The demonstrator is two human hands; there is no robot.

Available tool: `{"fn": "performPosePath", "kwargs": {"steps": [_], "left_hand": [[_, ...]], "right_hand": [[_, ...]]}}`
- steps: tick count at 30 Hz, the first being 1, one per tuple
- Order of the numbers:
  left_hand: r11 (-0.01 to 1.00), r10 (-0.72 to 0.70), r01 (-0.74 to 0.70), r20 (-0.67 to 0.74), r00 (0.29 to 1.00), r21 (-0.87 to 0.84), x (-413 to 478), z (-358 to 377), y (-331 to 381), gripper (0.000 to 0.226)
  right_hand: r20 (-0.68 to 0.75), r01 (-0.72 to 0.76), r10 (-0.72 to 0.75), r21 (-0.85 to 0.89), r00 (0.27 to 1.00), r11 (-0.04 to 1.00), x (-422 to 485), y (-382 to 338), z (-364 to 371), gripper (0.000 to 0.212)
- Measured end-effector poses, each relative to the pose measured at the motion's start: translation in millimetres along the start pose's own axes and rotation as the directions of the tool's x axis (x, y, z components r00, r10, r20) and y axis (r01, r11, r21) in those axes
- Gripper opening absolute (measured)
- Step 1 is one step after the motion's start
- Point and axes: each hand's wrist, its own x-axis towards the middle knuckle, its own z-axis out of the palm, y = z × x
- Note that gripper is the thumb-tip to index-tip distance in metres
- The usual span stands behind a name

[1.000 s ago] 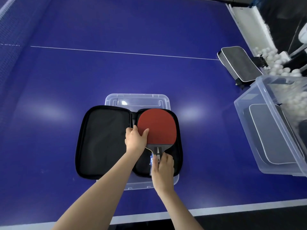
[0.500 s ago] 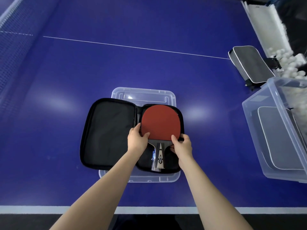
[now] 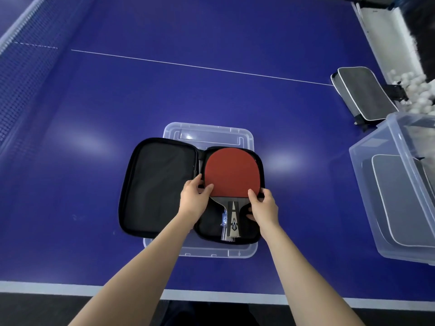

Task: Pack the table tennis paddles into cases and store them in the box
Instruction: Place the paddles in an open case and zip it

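Note:
A red-faced paddle (image 3: 231, 171) lies in the right half of an open black case (image 3: 157, 184), its wooden handle pointing toward me. My left hand (image 3: 194, 198) pinches the blade's lower left edge, thumb on the red rubber. My right hand (image 3: 262, 204) pinches the lower right edge the same way. The case rests on a clear plastic lid (image 3: 207, 134) on the blue table. At the right stands a clear box (image 3: 367, 161) with a grey zipped case (image 3: 397, 198) inside.
Another grey zipped case (image 3: 362, 92) lies at the far right of the table, beside a heap of white balls (image 3: 419, 90). The net (image 3: 18, 55) runs along the left. The table's white front edge (image 3: 211, 296) is close to me.
My right hand left the handle and moved up to the blade's lower right edge. The paddle has settled deeper into the case's right half. The left hand stays put.

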Motion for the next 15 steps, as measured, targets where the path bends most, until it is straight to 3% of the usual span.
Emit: {"fn": "performPosePath", "kwargs": {"steps": [4,8,11,15], "left_hand": [[0.990,0.121,-0.097,-0.257,0.959,0.104,0,-49,-15,0.046],[0.949,-0.015,0.150,-0.437,0.899,0.277,3,-105,-51,0.066],[0.929,-0.199,0.301,-0.396,0.897,0.215,3,-125,-74,0.077],[0.966,-0.215,0.248,-0.300,0.929,0.075,-1,-128,-90,0.058]], "right_hand": [[-0.121,0.092,-0.102,-0.083,0.987,0.992,0,7,-10,0.034],[-0.177,0.127,-0.157,-0.169,0.972,0.977,2,17,-26,0.032],[-0.146,0.115,-0.150,-0.224,0.978,0.968,0,29,-32,0.036],[-0.058,0.089,-0.100,-0.178,0.993,0.980,-4,44,-31,0.028]]}}
